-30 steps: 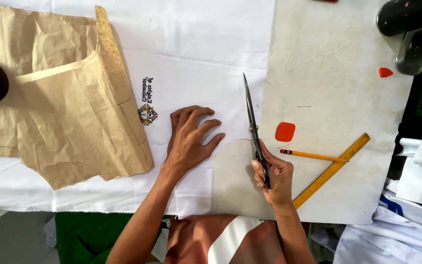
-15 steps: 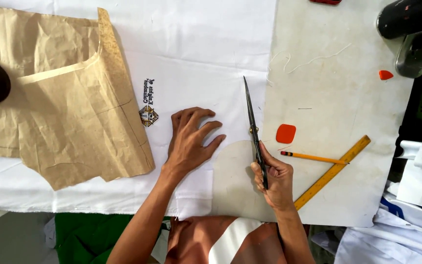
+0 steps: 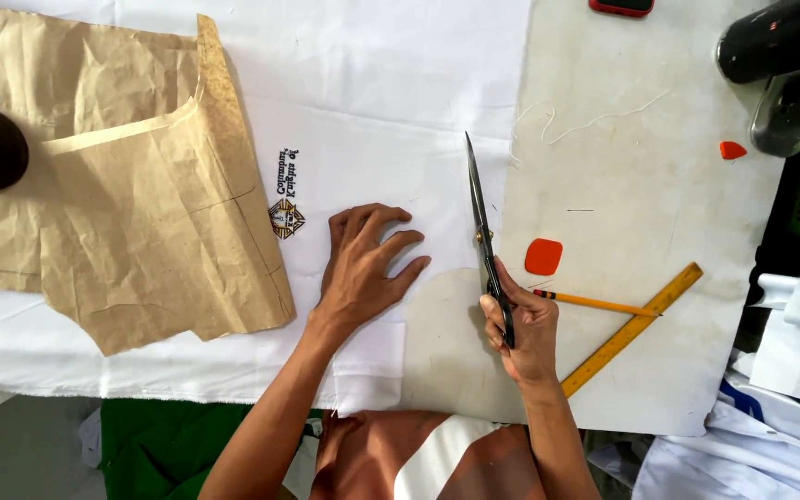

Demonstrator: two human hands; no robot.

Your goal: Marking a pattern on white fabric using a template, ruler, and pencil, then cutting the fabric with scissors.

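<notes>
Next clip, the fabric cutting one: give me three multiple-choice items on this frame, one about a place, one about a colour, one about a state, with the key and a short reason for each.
1. Where does the left hand rest?
A. flat on the white fabric
B. on the brown paper pattern
C. on the yellow ruler

2. What colour is the small chalk piece beside the pencil?
A. blue
B. orange-red
C. white

3. How are the scissors in the right hand?
A. lying loose on the table
B. wide open
C. held with blades together, pointing away from the person

Key: 1 A, the fingers are spread on the cloth beside the embroidered emblem; 2 B, it shows orange-red against the pale table; 3 C, the blades form one thin line along the fabric edge.
</notes>
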